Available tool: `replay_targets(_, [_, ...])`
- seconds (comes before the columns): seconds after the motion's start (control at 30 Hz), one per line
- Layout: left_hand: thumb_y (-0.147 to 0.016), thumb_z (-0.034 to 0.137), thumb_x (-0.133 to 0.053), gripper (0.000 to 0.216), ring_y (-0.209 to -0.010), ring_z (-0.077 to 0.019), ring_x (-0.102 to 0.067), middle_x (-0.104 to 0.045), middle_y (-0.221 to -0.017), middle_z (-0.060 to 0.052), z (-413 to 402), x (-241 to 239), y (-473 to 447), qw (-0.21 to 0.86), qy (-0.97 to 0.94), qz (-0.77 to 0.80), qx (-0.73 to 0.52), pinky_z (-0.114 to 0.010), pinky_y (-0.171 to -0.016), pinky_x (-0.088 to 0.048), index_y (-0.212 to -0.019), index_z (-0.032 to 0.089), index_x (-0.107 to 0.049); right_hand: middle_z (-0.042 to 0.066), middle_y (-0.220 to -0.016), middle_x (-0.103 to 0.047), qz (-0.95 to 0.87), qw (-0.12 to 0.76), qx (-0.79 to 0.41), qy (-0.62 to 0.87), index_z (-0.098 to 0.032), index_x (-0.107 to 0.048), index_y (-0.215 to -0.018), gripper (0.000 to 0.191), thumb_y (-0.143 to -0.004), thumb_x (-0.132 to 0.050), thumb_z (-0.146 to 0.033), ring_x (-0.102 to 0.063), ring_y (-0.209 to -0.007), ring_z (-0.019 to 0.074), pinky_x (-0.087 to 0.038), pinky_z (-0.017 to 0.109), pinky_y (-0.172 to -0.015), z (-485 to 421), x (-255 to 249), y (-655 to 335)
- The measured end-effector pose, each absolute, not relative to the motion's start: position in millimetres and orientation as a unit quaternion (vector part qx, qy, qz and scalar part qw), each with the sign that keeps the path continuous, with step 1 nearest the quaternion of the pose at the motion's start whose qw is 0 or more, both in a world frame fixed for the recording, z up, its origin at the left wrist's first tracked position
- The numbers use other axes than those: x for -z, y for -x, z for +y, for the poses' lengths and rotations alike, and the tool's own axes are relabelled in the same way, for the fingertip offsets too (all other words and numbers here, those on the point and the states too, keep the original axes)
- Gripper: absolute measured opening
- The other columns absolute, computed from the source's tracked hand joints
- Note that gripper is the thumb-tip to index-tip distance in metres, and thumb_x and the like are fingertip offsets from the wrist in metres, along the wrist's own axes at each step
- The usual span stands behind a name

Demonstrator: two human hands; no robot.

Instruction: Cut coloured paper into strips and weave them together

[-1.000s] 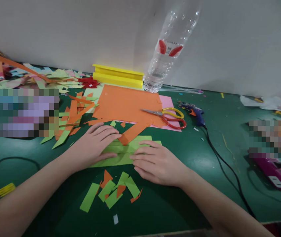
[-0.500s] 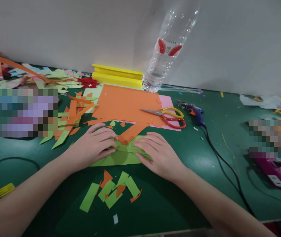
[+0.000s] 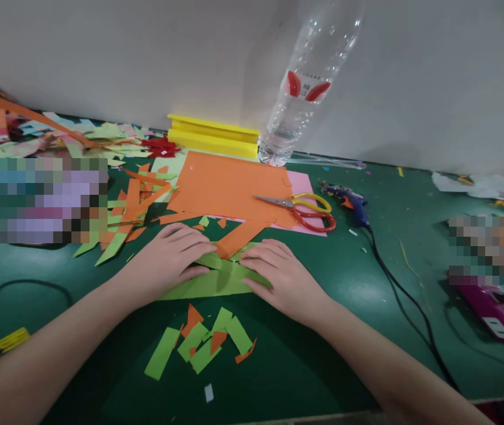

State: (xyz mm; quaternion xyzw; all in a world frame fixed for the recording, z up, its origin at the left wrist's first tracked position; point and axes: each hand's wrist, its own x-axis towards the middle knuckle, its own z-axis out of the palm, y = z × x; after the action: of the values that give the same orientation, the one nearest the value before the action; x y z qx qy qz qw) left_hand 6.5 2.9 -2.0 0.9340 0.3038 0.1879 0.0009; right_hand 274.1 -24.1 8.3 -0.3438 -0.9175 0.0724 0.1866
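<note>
My left hand (image 3: 176, 260) and my right hand (image 3: 280, 277) face each other, both with curled fingers. Between them they hold a narrow green paper strip (image 3: 232, 273), its ends partly hidden under the fingers. Beneath it, on the table, lies a wider piece of green paper (image 3: 214, 288). An orange paper strip (image 3: 243, 236) lies slantwise, its near end reaching the green paper. Behind my hands is an orange paper sheet (image 3: 225, 183). Scissors (image 3: 293, 205) with yellow and red handles rest open on its right side. Green and orange paper scraps (image 3: 205, 339) lie in front of me.
A plastic bottle (image 3: 293, 118) and a yellow folded piece (image 3: 214, 137) stand by the wall. On the right are a blue glue gun (image 3: 351, 203) with a black cord and a magenta power strip (image 3: 491, 307). Cut strips (image 3: 132, 206) pile up at left on the green table (image 3: 344, 283).
The narrow green strip has shifted toward me and now overlaps more of the wider green paper. Both hands stay in nearly the same place. The whole view has moved slightly.
</note>
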Motion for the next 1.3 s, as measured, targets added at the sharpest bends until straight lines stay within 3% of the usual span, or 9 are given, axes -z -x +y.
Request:
replay_targets(0.2, [-0.103, 0.037, -0.036, 0.032, -0.105, -0.02, -0.059, -0.067, -0.106, -0.004, 5, 4, -7, 0.016, -0.931, 0.311, -0.193, -0.038, -0.096, -0.04, -0.1, 0.019, -0.063, 0.006, -0.103, -0.071, -0.919, 0.2, -0.065, 0.335, -0.019, -0.066, -0.101, 0.015, -0.092, -0.055, -0.021, -0.065, -0.097, 0.0196, -0.044, 0.048, -0.101, -24, -10, -273])
replay_targets(0.47, [-0.104, 0.027, -0.036, 0.028, -0.105, -0.0186, -0.059, -0.068, -0.104, -0.002, 3, 0, -9, 0.004, -0.934, 0.302, -0.192, -0.039, -0.099, -0.035, -0.099, 0.02, -0.063, 0.007, -0.103, -0.071, -0.919, 0.191, -0.071, 0.339, -0.017, -0.065, -0.104, 0.017, -0.092, -0.055, -0.023, -0.064, -0.099, 0.0202, -0.041, 0.048, -0.103, -26, -13, -273])
replay_targets(0.63, [-0.103, 0.025, -0.036, 0.029, -0.099, -0.0172, -0.06, -0.069, -0.099, -0.001, 2, -3, -10, -0.009, -0.926, 0.317, -0.206, -0.04, -0.102, -0.034, -0.092, 0.021, -0.062, 0.004, -0.094, -0.073, -0.904, 0.226, -0.082, 0.353, -0.018, -0.066, -0.092, 0.016, -0.095, -0.051, -0.02, -0.065, -0.091, 0.0169, -0.04, 0.044, -0.102, -25, -12, -272])
replay_targets(0.83, [-0.103, 0.025, -0.037, 0.027, -0.076, -0.0147, -0.061, -0.067, -0.08, 0.0, -2, -10, -9, -0.028, -0.905, 0.33, -0.266, -0.041, -0.099, -0.037, -0.094, 0.019, -0.062, 0.003, -0.076, -0.069, -0.863, 0.278, -0.171, 0.386, -0.018, -0.064, -0.079, 0.025, -0.097, -0.046, -0.023, -0.059, -0.074, 0.0154, -0.045, 0.035, -0.081, -25, -13, -274])
replay_targets(1.0, [-0.102, 0.025, -0.041, 0.022, -0.073, -0.015, -0.061, -0.065, -0.077, 0.001, -1, -6, -7, -0.027, -0.904, 0.334, -0.266, -0.043, -0.099, -0.036, -0.106, 0.019, -0.061, 0.002, -0.069, -0.064, -0.846, 0.285, -0.207, 0.4, -0.019, -0.061, -0.074, 0.028, -0.096, -0.046, -0.025, -0.053, -0.065, 0.0144, -0.043, 0.036, -0.079, -28, -17, -272])
replay_targets(1.1, [-0.101, 0.025, -0.043, 0.019, -0.075, -0.0162, -0.062, -0.067, -0.083, 0.0, 0, -5, -6, -0.03, -0.896, 0.348, -0.274, -0.044, -0.099, -0.036, -0.108, 0.019, -0.06, -0.001, -0.059, -0.058, -0.774, 0.29, -0.317, 0.466, -0.02, -0.055, -0.06, 0.038, -0.095, -0.049, -0.032, -0.048, -0.055, 0.0119, -0.041, 0.031, -0.065, -24, -21, -276])
replay_targets(1.17, [-0.1, 0.027, -0.044, 0.019, -0.083, -0.0193, -0.063, -0.069, -0.093, -0.004, 0, -7, -5, -0.035, -0.881, 0.377, -0.284, -0.043, -0.099, -0.036, -0.112, 0.018, -0.057, -0.004, -0.049, -0.049, -0.655, 0.348, -0.427, 0.517, -0.021, -0.055, -0.059, 0.04, -0.093, -0.052, -0.041, -0.038, -0.045, 0.0097, -0.039, 0.029, -0.056, -14, -24, -285])
replay_targets(1.23, [-0.1, 0.028, -0.043, 0.024, -0.093, -0.0227, -0.062, -0.067, -0.101, -0.007, -1, -10, -5, -0.035, -0.861, 0.412, -0.297, -0.043, -0.097, -0.038, -0.119, 0.017, -0.053, -0.008, -0.043, -0.039, -0.486, 0.495, -0.502, 0.517, -0.022, -0.055, -0.061, 0.038, -0.089, -0.056, -0.048, -0.032, -0.041, 0.0087, -0.043, 0.029, -0.057, 0, -26, -297])
replay_targets(1.3, [-0.099, 0.03, -0.042, 0.029, -0.101, -0.0251, -0.06, -0.065, -0.106, -0.01, -2, -12, -4, -0.03, -0.845, 0.438, -0.307, -0.042, -0.095, -0.04, -0.123, 0.015, -0.049, -0.01, -0.043, -0.038, -0.376, 0.572, -0.543, 0.486, -0.022, -0.059, -0.068, 0.035, -0.085, -0.059, -0.053, -0.028, -0.038, 0.0072, -0.046, 0.028, -0.058, 13, -28, -307])
